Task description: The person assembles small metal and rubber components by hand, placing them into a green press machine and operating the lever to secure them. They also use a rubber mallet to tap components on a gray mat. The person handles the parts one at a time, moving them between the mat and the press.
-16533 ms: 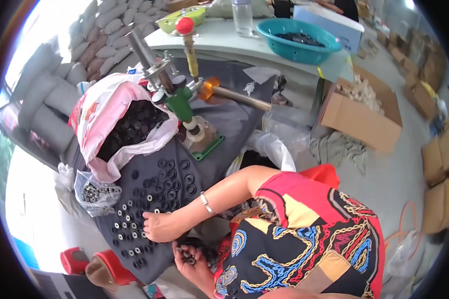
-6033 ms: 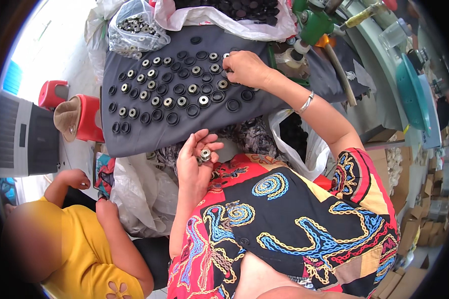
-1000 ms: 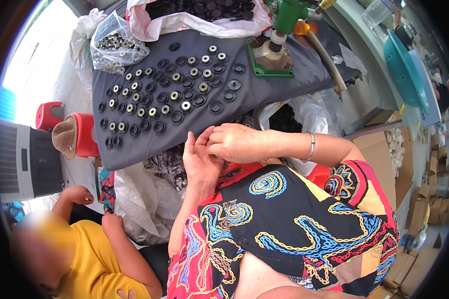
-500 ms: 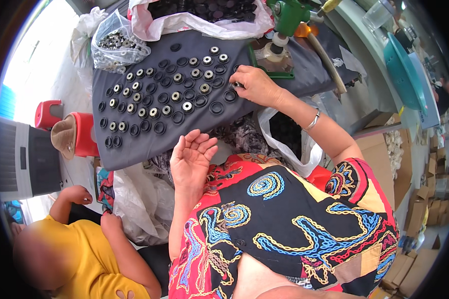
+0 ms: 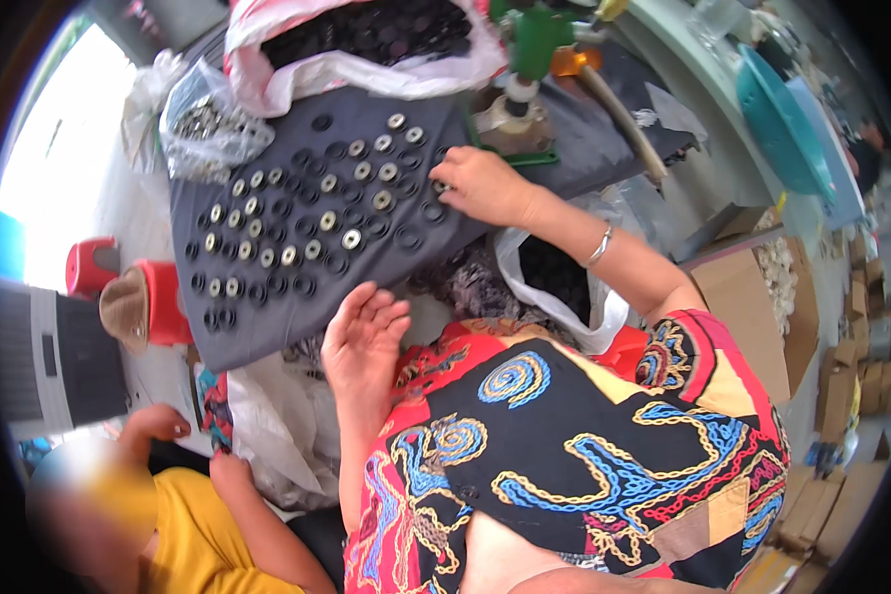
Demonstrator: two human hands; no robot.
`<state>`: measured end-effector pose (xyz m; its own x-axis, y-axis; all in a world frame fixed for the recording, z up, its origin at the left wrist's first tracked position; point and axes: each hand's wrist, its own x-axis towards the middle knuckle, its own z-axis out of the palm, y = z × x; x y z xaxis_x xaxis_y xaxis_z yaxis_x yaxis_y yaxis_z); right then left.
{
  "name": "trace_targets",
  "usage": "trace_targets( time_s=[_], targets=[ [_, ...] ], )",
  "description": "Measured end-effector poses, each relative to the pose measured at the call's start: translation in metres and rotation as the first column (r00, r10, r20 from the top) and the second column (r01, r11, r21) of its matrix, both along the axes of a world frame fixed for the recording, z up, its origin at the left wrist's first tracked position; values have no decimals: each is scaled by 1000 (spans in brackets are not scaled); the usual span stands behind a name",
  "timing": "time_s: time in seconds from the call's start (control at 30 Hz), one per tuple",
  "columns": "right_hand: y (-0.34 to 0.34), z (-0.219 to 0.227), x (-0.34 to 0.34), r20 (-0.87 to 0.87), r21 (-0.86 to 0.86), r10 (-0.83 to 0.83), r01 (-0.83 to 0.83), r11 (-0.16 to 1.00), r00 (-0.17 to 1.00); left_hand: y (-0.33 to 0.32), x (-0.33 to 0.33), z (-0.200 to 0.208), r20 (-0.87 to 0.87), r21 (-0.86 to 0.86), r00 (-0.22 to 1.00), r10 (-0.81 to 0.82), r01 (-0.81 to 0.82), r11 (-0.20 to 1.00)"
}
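Note:
My right hand [image 5: 487, 188] is at the right end of rows of black rings on a grey cloth-covered table. Its fingertips pinch a small metal ring [image 5: 443, 185], mostly hidden by the fingers. Just below that hand lies an empty black ring [image 5: 433, 211]. Many other black rings lie flat to the left; some, such as this one [image 5: 351, 239], have a silver ring with a centre hole seated in them. My left hand [image 5: 364, 332] is held palm up in front of the table's near edge, fingers apart and slightly curled, with nothing visible in it.
A white bag of dark pieces [image 5: 366, 30] and a clear bag of metal parts [image 5: 208, 129] sit at the back. A green hand press [image 5: 535, 49] stands right of them, beside a wooden handle [image 5: 626, 124]. A person in yellow [image 5: 208, 530] sits at the left.
The whole view has shifted, so the table appears lower and further left. Relative to the table, my right hand stays at nearly the same spot, still pinching the metal ring.

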<state>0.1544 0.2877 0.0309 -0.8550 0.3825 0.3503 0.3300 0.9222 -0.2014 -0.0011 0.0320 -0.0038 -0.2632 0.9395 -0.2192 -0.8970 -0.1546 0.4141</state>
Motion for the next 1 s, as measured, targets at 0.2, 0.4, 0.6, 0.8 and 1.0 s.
trace_targets(
  time_s=[0.2,0.4,0.6,0.8,1.0],
  targets=[
    [51,35,73,-500,-14,-378,429,903,779,-61,-60,7,-48,171,964,263,-251,953],
    [163,9,186,169,32,-821,830,557,545,-110,-169,-19,-173,164,787,592,-569,805],
    [199,-23,198,48,-402,-704,659,635,708,-75,-184,15,-741,61,180,648,-942,331],
    [58,-2,189,-253,-925,-761,80,370,598,-76,-242,-38,-943,152,-95,320,-976,158],
    [-64,12,141,-455,-860,-592,-156,486,665,-54,-260,-54,-991,23,-3,133,-989,149]
  ],
)
